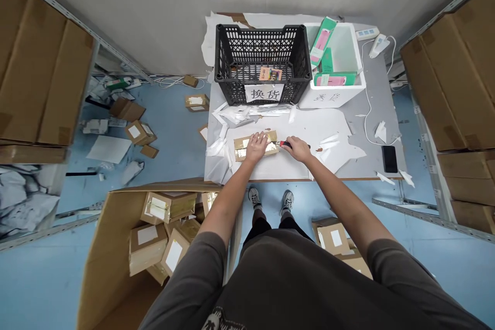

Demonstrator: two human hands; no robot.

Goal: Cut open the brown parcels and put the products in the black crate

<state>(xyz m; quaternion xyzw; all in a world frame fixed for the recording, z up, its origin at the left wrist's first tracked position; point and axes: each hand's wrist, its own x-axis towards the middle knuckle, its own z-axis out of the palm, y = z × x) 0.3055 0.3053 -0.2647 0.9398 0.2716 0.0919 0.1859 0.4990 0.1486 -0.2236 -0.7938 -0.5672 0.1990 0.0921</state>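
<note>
A: Where is the small cardboard box point(239, 156)?
B: On the white paper point(294, 169) that covers part of the table point(377, 157), near its front edge. Shiny tape runs along its top.

A: And the left hand point(257, 147)?
B: Laid on top of the box, fingers out and released, not wrapped around it.

A: The right hand point(297, 149)?
B: Clenched around a red-and-black utility knife point(285, 144), whose front end reaches the box's right end.

A: What stands behind them?
B: A black slatted plastic crate point(234, 92) with a handwritten label point(264, 93) on its front. Just beside it, on the right, is a white bin point(359, 80) holding green-and-pink cartons point(334, 79).

A: Anything farther right?
B: A dark smartphone point(389, 159) lies near the table's right edge, with a white cable point(367, 113) to its left.
</note>
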